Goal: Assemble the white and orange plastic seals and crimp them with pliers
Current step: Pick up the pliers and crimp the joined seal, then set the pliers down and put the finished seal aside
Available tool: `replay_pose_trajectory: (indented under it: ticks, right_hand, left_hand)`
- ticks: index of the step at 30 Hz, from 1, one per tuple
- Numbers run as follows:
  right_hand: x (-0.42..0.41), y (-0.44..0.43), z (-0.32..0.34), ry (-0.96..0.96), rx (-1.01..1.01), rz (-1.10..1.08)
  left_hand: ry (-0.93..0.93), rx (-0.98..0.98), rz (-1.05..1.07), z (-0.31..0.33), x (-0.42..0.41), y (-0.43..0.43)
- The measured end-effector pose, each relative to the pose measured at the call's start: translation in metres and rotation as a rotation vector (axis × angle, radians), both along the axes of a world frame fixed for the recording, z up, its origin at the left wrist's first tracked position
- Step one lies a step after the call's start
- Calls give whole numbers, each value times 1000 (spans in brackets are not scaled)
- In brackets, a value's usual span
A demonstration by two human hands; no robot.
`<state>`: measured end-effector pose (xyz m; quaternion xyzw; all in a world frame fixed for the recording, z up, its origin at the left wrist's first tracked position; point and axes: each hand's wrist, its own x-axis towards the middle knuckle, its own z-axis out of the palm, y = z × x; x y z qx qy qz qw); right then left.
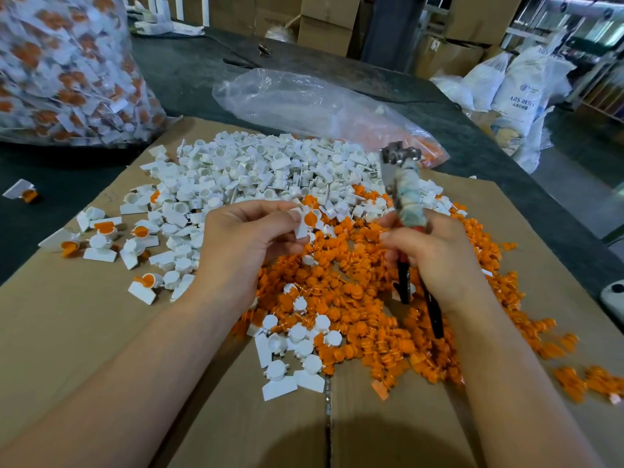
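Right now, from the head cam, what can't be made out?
All in the head view:
1. seal: the left hand pinches it and fingertips cover its edges, so whether the orange insert is fully seated is unclear.
2. pliers: the grip of the right hand hides the mid handles; the head is too blurred to tell open or closed.
3. clear bag: crinkled plastic blurs its contents.
4. large bag of seals: cut off by the top and left edges.

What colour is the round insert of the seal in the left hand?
The insert is orange, the seal white; head view.
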<state>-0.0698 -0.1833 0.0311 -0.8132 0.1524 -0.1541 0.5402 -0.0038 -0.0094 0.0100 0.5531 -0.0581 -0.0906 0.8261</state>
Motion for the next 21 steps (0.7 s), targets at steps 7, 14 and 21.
replay_pose_trajectory:
  ticks: [7,14,21]
  right_hand:
    - [3,-13,0,12,-130,-118]
    - [6,-10,-3,40,-172,-92]
    - [6,-6,-4,47,-199,-88]
  left_hand:
    - [8,27,-22,1,-2,1]
    - [21,33,-24,1,-2,2]
    - [27,40,-22,2,-3,3]
